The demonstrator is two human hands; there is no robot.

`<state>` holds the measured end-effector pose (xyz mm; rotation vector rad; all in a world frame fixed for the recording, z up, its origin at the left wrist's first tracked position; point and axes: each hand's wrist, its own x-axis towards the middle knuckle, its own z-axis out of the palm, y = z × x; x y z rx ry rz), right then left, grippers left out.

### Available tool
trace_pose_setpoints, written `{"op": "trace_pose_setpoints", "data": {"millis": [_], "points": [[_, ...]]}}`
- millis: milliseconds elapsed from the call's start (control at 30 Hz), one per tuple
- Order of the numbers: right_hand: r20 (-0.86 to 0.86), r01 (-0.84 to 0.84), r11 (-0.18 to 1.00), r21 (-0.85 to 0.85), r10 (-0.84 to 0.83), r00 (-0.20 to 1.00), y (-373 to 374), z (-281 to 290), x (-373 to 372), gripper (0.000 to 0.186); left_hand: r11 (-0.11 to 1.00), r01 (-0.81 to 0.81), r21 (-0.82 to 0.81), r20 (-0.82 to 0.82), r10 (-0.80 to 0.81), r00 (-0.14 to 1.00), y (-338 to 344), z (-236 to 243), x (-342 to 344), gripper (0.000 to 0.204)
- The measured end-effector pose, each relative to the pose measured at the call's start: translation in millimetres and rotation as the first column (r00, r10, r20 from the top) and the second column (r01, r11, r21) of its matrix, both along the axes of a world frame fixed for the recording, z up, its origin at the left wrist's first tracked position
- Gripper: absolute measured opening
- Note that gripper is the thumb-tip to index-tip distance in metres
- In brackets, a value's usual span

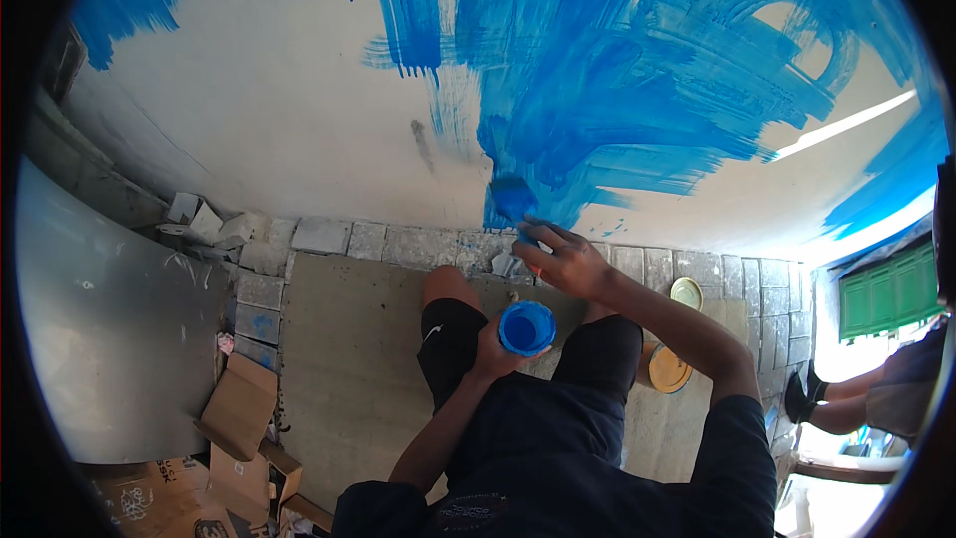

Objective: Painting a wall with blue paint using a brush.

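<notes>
My right hand (pixel 563 261) grips a paintbrush (pixel 515 197) whose blue-loaded bristles are against the lower part of the wall. The bristles look a little blurred, and the fingers cover most of the handle. Held over my lap, an open cup of blue paint (pixel 526 328) has my left hand (pixel 492 351) wrapped round its side. Broad, uneven blue strokes (pixel 558 60) spread over the middle and right of the white wall (pixel 269 110), with drips at some lower edges.
Cardboard boxes (pixel 239 403) and a curved grey metal sheet (pixel 119 329) stand at left. A tin with a yellowish lid (pixel 669 369) and a loose round lid (pixel 686 293) lie right of my legs. Grey paving blocks (pixel 418 246) edge the wall. Another person's legs (pixel 846 403) show far right.
</notes>
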<state>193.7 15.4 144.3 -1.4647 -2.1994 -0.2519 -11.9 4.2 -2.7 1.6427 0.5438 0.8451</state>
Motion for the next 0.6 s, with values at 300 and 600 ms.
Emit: {"op": "trace_pose_setpoints", "data": {"millis": [300,600], "points": [[-0.205,0.163,0.93,0.33,-0.097,0.974,6,133,34,0.037,0.999,0.008,0.035,-0.011,-0.007,1.0,3,-2,-3,0.075],[0.075,-0.013,0.874,0.486,-0.026,0.997,-9,162,40,0.028,0.999,0.043,0.024,-0.042,-0.042,0.998,2,-8,-1,0.072]]}}
